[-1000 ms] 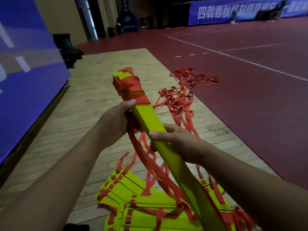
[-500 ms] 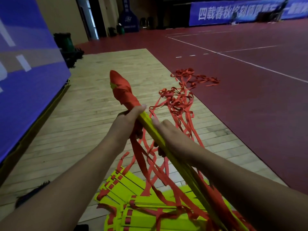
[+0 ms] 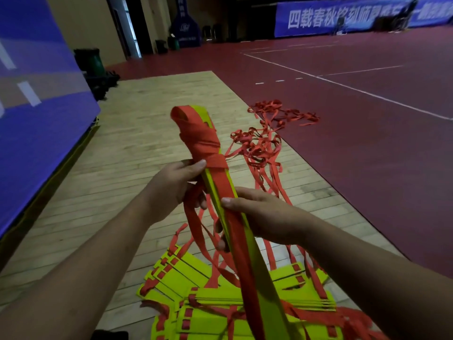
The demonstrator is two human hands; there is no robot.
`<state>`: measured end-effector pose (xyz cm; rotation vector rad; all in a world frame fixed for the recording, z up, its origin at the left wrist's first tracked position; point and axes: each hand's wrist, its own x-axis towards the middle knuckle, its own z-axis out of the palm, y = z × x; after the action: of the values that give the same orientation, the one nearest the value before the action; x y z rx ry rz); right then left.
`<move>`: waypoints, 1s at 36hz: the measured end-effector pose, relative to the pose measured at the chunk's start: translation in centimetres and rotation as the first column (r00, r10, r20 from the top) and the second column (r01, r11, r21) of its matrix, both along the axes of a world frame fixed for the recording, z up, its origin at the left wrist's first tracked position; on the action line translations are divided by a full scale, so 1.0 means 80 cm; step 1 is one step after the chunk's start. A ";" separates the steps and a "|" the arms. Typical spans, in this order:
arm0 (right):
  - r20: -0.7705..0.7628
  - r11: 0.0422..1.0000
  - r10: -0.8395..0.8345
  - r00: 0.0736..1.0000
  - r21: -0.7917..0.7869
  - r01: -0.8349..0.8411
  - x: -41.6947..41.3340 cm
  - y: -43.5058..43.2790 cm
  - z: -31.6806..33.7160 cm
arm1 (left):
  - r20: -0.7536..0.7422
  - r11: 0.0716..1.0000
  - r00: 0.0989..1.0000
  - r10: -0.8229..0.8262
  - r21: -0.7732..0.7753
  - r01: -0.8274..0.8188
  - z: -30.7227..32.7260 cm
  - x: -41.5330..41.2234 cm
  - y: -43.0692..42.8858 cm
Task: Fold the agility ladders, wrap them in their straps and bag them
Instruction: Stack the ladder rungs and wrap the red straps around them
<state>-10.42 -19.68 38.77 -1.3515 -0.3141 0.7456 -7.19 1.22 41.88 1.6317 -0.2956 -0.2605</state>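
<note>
I hold a folded bundle of yellow-green ladder rungs (image 3: pixel 257 256) slanting up and away from me. Red strap (image 3: pixel 201 136) is wound around its far end. My left hand (image 3: pixel 171 190) grips the bundle just below the wrapped part, thumb on the strap's last turn. My right hand (image 3: pixel 262 214) holds the bundle lower down, thumb on top. Loose red strap (image 3: pixel 196 217) hangs from between my hands. More stacked yellow-green rungs (image 3: pixel 220 305) with red straps lie on the floor below.
A tangle of loose red straps (image 3: pixel 259 143) trails across the wooden floor (image 3: pixel 137 148) to the dark red court (image 3: pixel 367 155). A blue padded wall (image 3: pixel 36 119) runs along the left. Dark bins (image 3: pixel 90 62) stand at the far left.
The bundle has turned in my hands, so its flat face with a red strap along it now shows. My right hand slid lower down the bundle.
</note>
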 end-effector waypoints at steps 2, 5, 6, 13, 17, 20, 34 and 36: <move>-0.004 0.999 -0.038 0.999 0.009 0.038 -0.001 0.002 -0.001 | 0.015 0.996 0.999 0.037 0.081 -0.038 -0.001 0.000 -0.004; 0.127 0.973 -0.205 0.971 -0.082 0.216 -0.001 0.010 0.001 | -0.041 0.987 0.996 0.078 0.142 -0.072 -0.001 0.000 -0.010; 0.220 0.952 -0.239 0.946 -0.137 0.272 -0.001 0.013 0.001 | -0.083 0.991 0.994 0.069 0.122 -0.059 -0.002 -0.001 -0.014; 0.723 0.768 -0.008 0.691 -0.438 0.467 0.004 0.013 -0.014 | -0.003 0.968 0.973 0.231 0.100 -0.229 -0.019 -0.011 -0.029; 0.630 0.824 -0.083 0.772 -0.392 0.408 0.007 0.014 -0.006 | 0.067 0.946 0.945 0.321 0.017 -0.323 -0.013 -0.008 -0.022; 0.483 0.870 -0.096 0.870 -0.384 0.309 0.008 0.018 0.000 | 0.100 0.951 0.946 0.307 0.003 -0.309 -0.012 -0.006 -0.017; 0.369 0.928 -0.145 0.918 -0.271 0.256 -0.003 0.032 0.004 | 0.171 0.964 0.949 0.266 -0.054 -0.260 -0.007 -0.004 -0.020; 0.441 0.877 -0.172 0.881 -0.338 0.341 -0.002 0.038 -0.001 | 0.113 0.975 0.970 0.215 0.032 -0.220 -0.005 -0.003 -0.023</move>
<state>-10.59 -16.65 38.68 -1.9087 -0.2957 0.3019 -7.45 -0.65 41.50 1.7090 -0.1919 -0.0113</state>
